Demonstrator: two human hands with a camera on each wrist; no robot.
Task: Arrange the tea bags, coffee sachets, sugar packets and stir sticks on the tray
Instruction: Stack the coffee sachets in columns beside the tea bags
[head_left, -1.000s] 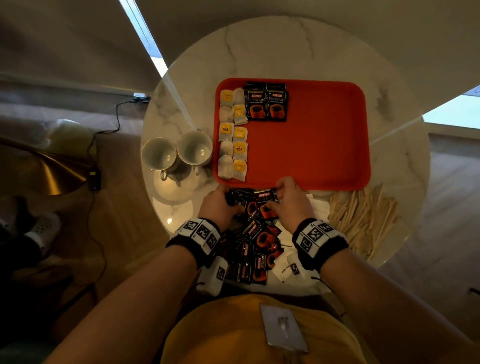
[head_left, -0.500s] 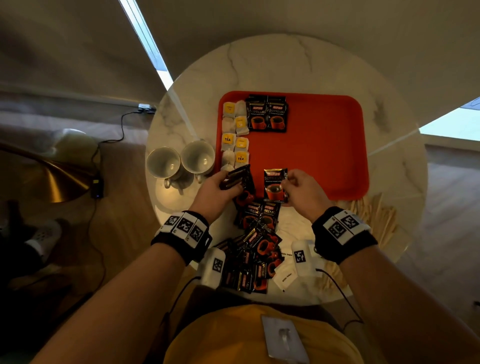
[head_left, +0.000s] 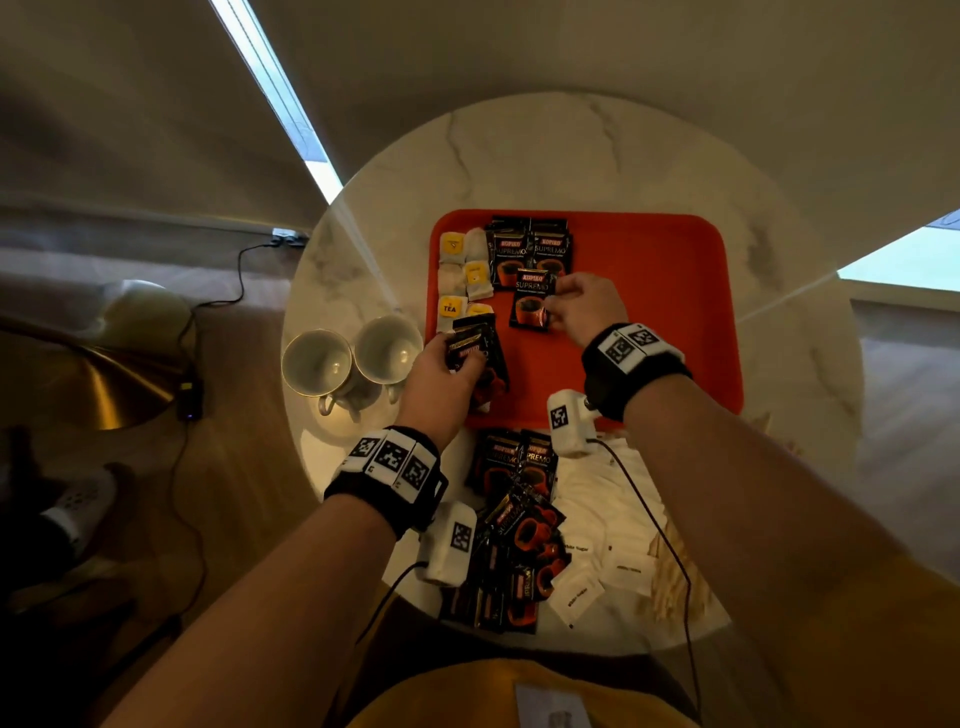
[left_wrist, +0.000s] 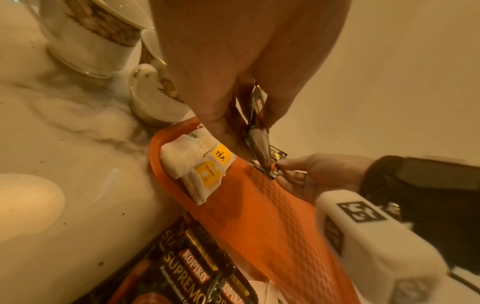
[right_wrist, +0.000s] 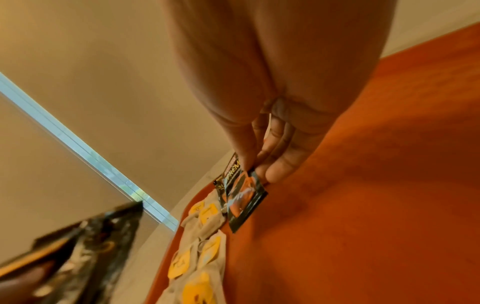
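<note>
A red tray (head_left: 649, 312) lies on the round marble table. Tea bags (head_left: 462, 275) line its left side, and two coffee sachets (head_left: 530, 249) lie at its far edge. My right hand (head_left: 553, 312) pinches one coffee sachet (head_left: 530, 301) just in front of those two, low over the tray; the right wrist view shows the sachet (right_wrist: 244, 197) between thumb and fingers. Over the tray's near-left part my left hand (head_left: 457, 358) grips a small stack of coffee sachets (head_left: 475, 348), also visible as the stack (left_wrist: 257, 127) in the left wrist view.
Loose coffee sachets (head_left: 514, 530) are piled on the table before the tray, with white sugar packets (head_left: 597, 504) and wooden stir sticks (head_left: 670, 566) to their right. Two white cups (head_left: 353, 358) stand left of the tray. The tray's right half is bare.
Both hands rose from the sachet pile and moved forward onto the tray. The right hand carried one sachet toward the far row; the left brought a stack along.
</note>
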